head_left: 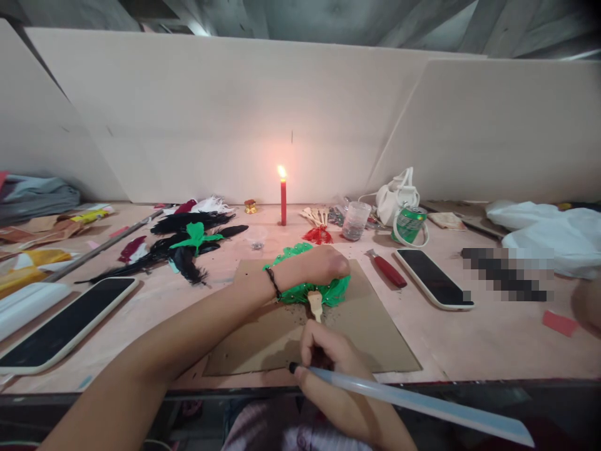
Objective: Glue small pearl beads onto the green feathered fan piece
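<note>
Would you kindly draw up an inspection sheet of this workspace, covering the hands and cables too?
Surface: pinkish tabletop; cardboard sheet lying on it, dark specks near its middle.
Job's things: green feathery piece on the cardboard; pale forked piece at its near edge; translucent stick with a black tip.
Clutter: left phone; right phone; black feathers; red-handled tool; green can.
Left hand: on the green feathery piece, fingers largely hidden.
Right hand: holding the stick, near the forked piece.
Cables: nothing seen clearly.
Surroundings: white panel behind; lit red candle upright.
</note>
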A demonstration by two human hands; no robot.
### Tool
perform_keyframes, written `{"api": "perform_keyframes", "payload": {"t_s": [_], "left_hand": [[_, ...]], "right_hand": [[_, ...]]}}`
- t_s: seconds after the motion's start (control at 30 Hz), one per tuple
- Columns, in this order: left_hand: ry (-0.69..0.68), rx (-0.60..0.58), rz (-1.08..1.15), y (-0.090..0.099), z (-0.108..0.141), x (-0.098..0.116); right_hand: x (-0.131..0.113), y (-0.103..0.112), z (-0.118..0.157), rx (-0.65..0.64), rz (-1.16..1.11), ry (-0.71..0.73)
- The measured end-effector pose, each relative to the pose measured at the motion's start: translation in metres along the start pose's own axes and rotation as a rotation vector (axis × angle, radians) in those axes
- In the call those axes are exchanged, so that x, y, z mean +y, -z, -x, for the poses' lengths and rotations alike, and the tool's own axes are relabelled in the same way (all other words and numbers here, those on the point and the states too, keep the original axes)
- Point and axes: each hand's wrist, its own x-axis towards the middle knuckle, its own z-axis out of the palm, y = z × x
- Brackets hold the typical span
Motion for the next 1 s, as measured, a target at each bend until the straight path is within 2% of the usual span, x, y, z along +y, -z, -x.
{"api": "perform_keyframes", "payload": {"t_s": [0.27,0.6,0.83,1.0], "left_hand": [[-0.013,0.033,-0.031,0.003,0.001,0.008],[0.026,0.062,-0.055,0.003,0.001,0.015],[0.089,0.063,-0.025,-0.002,0.002,0.011],[0.134,0.033,0.023,0.009,0.002,0.004]], "right_hand": [[-0.001,0.001,0.001,-0.003,-0.018,0.035],[0.001,-0.002,0.0,-0.003,-0.029,0.003],[-0.002,-0.001,0.001,-0.003,-0.02,-0.005],[0.005,-0.003,0.0,-0.014,-0.04,-0.034]]}}
